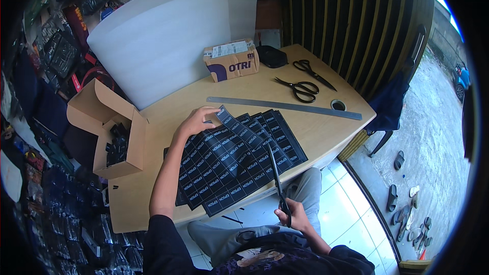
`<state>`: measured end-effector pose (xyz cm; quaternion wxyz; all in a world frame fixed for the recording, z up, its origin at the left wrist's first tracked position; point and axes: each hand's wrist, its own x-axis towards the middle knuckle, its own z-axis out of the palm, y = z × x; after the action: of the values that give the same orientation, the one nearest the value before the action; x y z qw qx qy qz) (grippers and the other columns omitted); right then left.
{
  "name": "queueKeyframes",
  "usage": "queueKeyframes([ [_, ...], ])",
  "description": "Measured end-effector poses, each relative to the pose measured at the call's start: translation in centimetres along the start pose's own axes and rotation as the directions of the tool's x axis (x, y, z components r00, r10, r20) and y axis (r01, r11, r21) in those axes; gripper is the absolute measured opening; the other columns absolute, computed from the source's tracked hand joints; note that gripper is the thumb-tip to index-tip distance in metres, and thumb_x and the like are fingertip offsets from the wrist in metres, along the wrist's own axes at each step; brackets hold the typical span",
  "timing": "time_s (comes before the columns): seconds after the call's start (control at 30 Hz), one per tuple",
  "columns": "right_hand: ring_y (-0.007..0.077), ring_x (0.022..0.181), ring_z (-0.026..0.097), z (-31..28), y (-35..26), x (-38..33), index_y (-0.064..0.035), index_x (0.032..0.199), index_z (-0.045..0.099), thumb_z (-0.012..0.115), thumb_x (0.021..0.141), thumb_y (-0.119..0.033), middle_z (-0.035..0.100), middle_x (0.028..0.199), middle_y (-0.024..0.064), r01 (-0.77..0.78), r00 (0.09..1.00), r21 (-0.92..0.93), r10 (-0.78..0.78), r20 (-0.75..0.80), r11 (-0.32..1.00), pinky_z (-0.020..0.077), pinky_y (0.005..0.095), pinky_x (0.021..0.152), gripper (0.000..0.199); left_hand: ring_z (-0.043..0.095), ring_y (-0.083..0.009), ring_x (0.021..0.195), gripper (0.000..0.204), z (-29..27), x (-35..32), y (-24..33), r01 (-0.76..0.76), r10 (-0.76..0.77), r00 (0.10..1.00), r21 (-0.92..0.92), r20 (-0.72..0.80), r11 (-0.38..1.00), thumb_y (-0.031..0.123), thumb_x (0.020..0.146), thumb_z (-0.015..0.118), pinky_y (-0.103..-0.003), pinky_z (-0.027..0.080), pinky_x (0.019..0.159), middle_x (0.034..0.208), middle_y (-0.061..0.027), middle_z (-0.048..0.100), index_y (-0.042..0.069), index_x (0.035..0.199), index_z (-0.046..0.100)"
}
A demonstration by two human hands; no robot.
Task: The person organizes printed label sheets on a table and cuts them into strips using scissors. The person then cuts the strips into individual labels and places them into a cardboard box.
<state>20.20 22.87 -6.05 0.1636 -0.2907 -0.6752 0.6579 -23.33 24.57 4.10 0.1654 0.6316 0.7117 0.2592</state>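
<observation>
My left hand [196,121] pinches the upper corner of a black sheet [235,145] printed with a grid of white-lettered labels. That sheet is partly raised and bent above a spread stack of similar black sheets [224,193] at the table's near edge. In my right hand [296,217] are black-handled scissors [275,173], gripped by the handles over my lap. Their blades point away from me, beside the raised sheet's right part. I cannot tell whether the blades touch it.
A metal ruler [285,106] lies behind the sheets, near a tape roll [338,105]. Two more scissors [300,90] [316,75], a taped carton [232,62] and a black pouch [272,56] sit farther back. An open cardboard box [133,145] with small black pieces stands left.
</observation>
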Motion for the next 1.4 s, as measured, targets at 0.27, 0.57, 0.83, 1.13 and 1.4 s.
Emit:
queueKeyframes([
  [0.27,0.0091,0.049,0.052,-1.0,1.1,0.4,0.0001,0.076,0.053,0.067,0.082,-0.034,0.052,0.055,0.0028,0.032,0.998,0.102,-0.025,-0.066,0.994,0.0406,0.025,0.047,0.037,0.047,-0.0159,0.069,0.06,0.8,-3.0,0.3,0.074,-0.071,0.987,0.018,-0.147,0.997,0.011,0.07,0.077,-0.028,0.047,0.067,0.123,-0.0091,0.053,0.012,0.126,0.055],
  [0.57,0.0069,0.051,0.05,0.2,0.4,1.1,-0.0003,0.078,0.053,0.067,0.081,-0.035,0.051,0.057,0.001,0.028,0.999,0.159,-0.03,0.012,0.987,0.0389,0.0231,0.048,0.038,0.059,-0.0246,0.097,0.038,5.1,-6.9,3.2,-0.027,0.048,0.974,0.099,-0.223,0.995,0.02,0.076,0.073,-0.035,0.048,0.082,0.117,-0.0077,0.055,0.009,0.111,0.063],
  [0.83,0.0081,0.057,0.049,0.4,1.5,-0.1,-0.0003,0.081,0.053,0.067,0.078,-0.051,0.052,0.063,0.0022,0.045,0.997,0.123,-0.051,0.049,0.991,0.039,0.0248,0.052,0.052,0.037,-0.0311,0.13,0.064,10.5,-15.4,14.2,0.154,-0.098,0.965,0.221,-0.245,0.963,0.042,0.079,0.068,-0.052,0.023,0.105,0.138,-0.0166,0.042,0.004,0.127,0.05],
  [1.13,0.0104,0.074,0.046,2.6,-0.2,0.0,-0.0032,0.096,0.039,0.062,0.079,-0.058,0.049,0.083,0.0043,0.049,0.989,0.371,-0.096,0.109,0.927,0.0391,0.0258,0.066,0.062,0.034,-0.0286,0.133,0.054,16.5,-19.9,15.4,0.23,-0.166,0.957,0.269,-0.239,0.935,0.012,0.078,0.066,-0.053,0.018,0.107,0.142,-0.01,0.04,0.014,0.13,0.052],
  [1.4,0.0095,0.071,0.049,4.9,-2.0,0.8,-0.0014,0.094,0.046,0.068,0.083,-0.033,0.053,0.08,0.0049,-0.001,0.995,0.244,0.025,-0.094,0.97,0.0413,0.0248,0.065,0.041,0.037,-0.0268,0.132,0.048,17.0,-21.0,16.4,0.156,-0.108,0.962,0.179,-0.252,0.971,0.007,0.074,0.068,-0.054,0.021,0.105,0.14,-0.0091,0.042,0.017,0.121,0.061],
])
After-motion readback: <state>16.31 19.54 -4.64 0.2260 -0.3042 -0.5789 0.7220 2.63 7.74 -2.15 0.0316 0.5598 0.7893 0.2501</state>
